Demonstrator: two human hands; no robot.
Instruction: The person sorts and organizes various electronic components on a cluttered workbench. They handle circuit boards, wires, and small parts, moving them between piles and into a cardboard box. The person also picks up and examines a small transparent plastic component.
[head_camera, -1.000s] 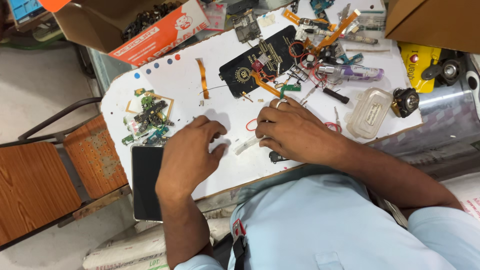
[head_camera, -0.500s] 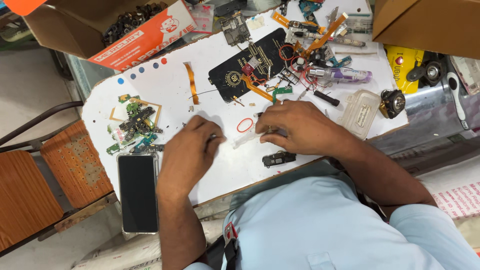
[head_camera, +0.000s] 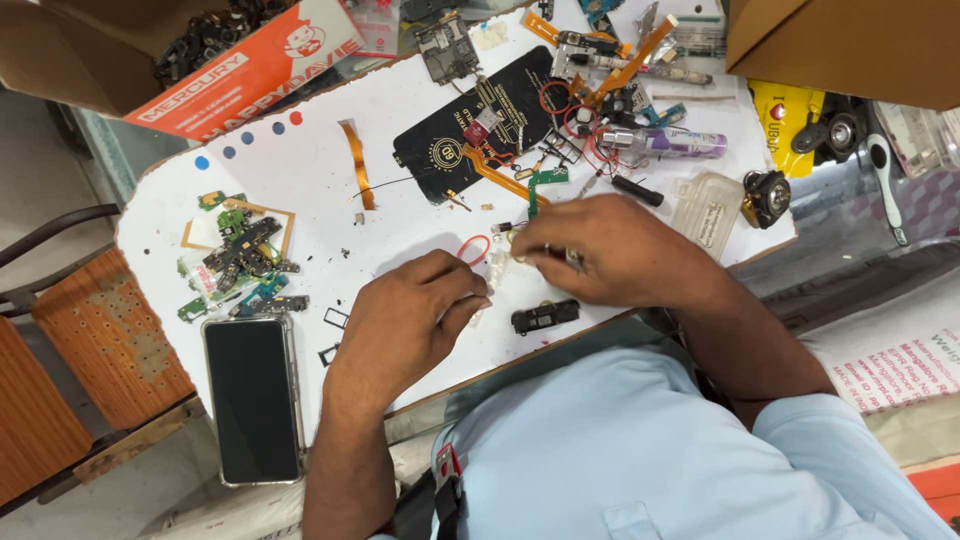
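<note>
So I'm at my white worktop and it's a mess as usual. Biggest thing on it is my phone, face up with a dark screen, down at 8 o'clock at the edge nearest me, long axis running 12 to 6. Up at 12 o'clock there's a black back cover lying flat, its long side slanting from about 8 to 2, with orange flex strips and red wire loops piled around it. A heap of small green circuit boards sits at 9 o'clock, just above the phone.

Both hands are in the middle. My left hand is curled, fingertips pressed together on the lower end of a small whitish part, so a narrow pinch. My right hand comes in from 3 o'clock and pinches the upper end of that same part, fingers closed tight around it. The part is tiny and mostly hidden by my fingers; what shows runs roughly 12 to 6, tilted a bit toward 1.

Just below my right hand, at 6 o'clock from it, lies a small black module, long axis near 9 to 3, not touching either hand. A red rubber band sits right beside my left fingertips.
</note>
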